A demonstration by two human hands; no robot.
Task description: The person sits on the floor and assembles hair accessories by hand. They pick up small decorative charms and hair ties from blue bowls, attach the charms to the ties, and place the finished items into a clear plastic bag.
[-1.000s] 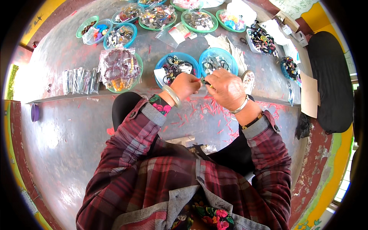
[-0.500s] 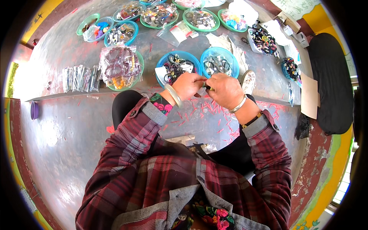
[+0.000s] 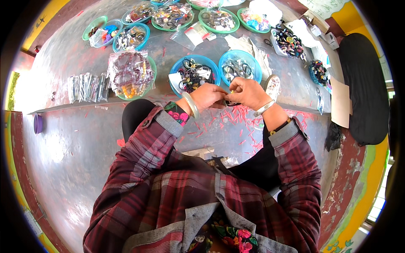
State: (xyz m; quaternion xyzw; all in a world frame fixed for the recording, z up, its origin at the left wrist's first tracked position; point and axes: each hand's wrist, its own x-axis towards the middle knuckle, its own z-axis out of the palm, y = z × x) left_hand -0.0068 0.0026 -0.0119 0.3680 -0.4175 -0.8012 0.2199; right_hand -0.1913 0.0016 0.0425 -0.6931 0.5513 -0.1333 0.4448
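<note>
1. A purple cup (image 3: 38,123) stands on the floor (image 3: 76,168), near the platform's (image 3: 84,61) edge.
2. On the platform, slim clear packets (image 3: 88,87) lie side by side in a row.
3. Just beside them, clear bags of dark-red and orange beads (image 3: 130,72) sit in a green basin (image 3: 153,82), covering most of it.
4. A blue basin (image 3: 200,58) holds tangled dark cords (image 3: 193,74) and a white card (image 3: 175,81).
5. The left hand (image 3: 207,97), a pale bangle (image 3: 191,105) at its wrist, is in front of that basin; its fingers are bent closed against the left end of a small dark piece (image 3: 232,103). Whether they pinch it is hidden.
6. This dark piece is between the two hands, above red scraps (image 3: 240,115) scattered on the floor.
7. A second blue basin (image 3: 239,52), with clear bags inside, stands just behind the hands.
8. The right hand (image 3: 252,95), wearing a silvery bangle (image 3: 264,107), grips the dark piece with curled fingers; thumb and forefinger come together above it.
9. A patterned shoe (image 3: 273,85) is just beyond the right hand.
10. Farther right, a white tray (image 3: 276,47) carries many dark, colourful small items (image 3: 291,42).
11. A cardboard sheet (image 3: 340,103) leans near a long black object (image 3: 363,88).
</note>
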